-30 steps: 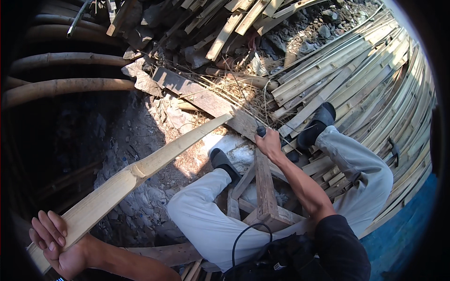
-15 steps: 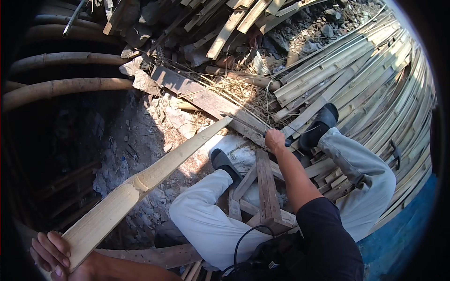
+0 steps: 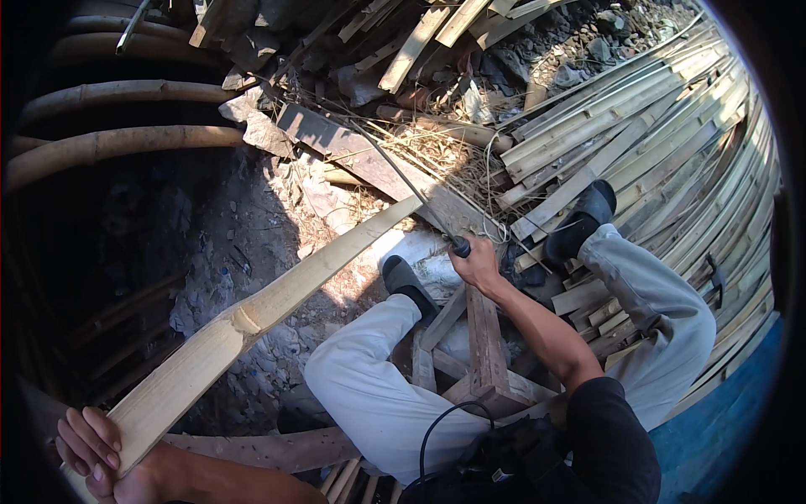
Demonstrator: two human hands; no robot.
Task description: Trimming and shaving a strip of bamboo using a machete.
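My left hand [image 3: 94, 449], at the lower left, is closed around the near end of a split bamboo strip [image 3: 210, 349]. The pale strip slants up to the right, with a raised node partway along. Its narrow far end meets a wooden plank [image 3: 327, 143] in front of me. My right hand [image 3: 478, 262] is closed on the black handle of a long, thin-bladed knife [image 3: 401, 175]. The blade points away to the upper left, over the plank, and passes by the strip's far tip. Whether blade and strip touch, I cannot tell.
A wooden frame [image 3: 485, 344] stands between my legs. Many split bamboo strips [image 3: 655, 151] lie to the right, with a dark-headed tool [image 3: 715, 275] on them. Round bamboo poles [image 3: 126, 143] reach in from the left. Rubble [image 3: 588, 50] and shavings [image 3: 437, 151] lie ahead.
My right hand has moved slightly left and nearer to me. The knife has swung so its blade points farther up and away. My left hand still grips the bamboo strip, nearly unmoved.
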